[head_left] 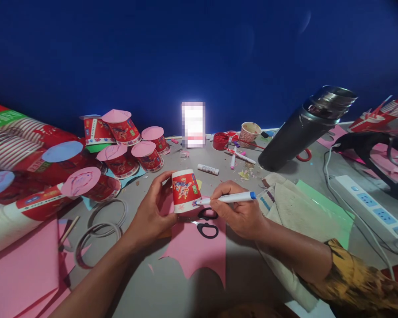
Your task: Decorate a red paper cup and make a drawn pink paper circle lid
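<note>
My left hand (155, 207) grips a red paper cup (185, 190) with a white band along its lower edge, where small pink and blue drawn marks show. In my right hand (237, 210) is a white marker (230, 197) with a blue end, its tip at the cup's white band. Beneath the cup lies a sheet of pink paper (199, 256) with scalloped cut edges. Black-handled scissors (208, 230) rest on that paper, their blades partly hidden behind the cup and my left hand.
Left stand several red cups (119, 161) topped with paper discs, beside stacked cups (46, 207) and tape rolls (97, 238). A glue stick (208, 169) lies beyond my hands. To the right are a black thermos (295, 134), a cloth (281, 207) and a power strip (368, 201) with cables.
</note>
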The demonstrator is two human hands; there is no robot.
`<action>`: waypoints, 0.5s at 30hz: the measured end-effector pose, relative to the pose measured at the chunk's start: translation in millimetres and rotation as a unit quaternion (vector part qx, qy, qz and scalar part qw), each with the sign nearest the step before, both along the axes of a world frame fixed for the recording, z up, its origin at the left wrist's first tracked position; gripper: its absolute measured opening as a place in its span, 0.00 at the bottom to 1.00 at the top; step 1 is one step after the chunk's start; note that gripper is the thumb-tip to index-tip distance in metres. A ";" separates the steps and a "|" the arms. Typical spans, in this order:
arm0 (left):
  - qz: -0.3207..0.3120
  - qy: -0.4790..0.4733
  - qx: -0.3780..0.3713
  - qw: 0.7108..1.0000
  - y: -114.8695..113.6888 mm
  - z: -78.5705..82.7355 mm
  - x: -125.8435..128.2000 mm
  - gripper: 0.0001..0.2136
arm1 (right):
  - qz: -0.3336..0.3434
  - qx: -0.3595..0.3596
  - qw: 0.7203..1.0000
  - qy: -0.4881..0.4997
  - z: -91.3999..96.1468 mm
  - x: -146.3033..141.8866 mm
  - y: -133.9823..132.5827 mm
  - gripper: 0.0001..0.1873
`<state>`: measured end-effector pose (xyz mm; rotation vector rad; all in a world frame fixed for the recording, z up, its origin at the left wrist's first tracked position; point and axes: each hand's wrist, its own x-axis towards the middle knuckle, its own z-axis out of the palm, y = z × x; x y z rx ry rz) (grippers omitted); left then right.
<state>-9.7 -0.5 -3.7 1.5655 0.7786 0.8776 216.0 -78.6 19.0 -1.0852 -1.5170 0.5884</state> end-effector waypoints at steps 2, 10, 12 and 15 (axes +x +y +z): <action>0.001 0.001 -0.005 1.000 -0.1 0.7 0.9 0.39 | -0.001 -0.001 1.000 0.014 -0.9 0.4 -0.3 0.04; 0.002 -0.017 -0.022 1.000 3.3 6.0 -0.4 0.38 | -0.019 -0.053 0.993 0.104 -10.2 6.9 4.2 0.08; -0.001 -0.036 -0.032 0.999 5.3 5.5 -1.1 0.38 | -0.009 -0.059 0.991 0.117 -9.8 7.2 5.2 0.09; 0.006 -0.054 -0.040 0.998 7.4 3.1 -2.0 0.38 | -0.010 -0.056 0.991 0.124 -6.6 5.9 5.5 0.09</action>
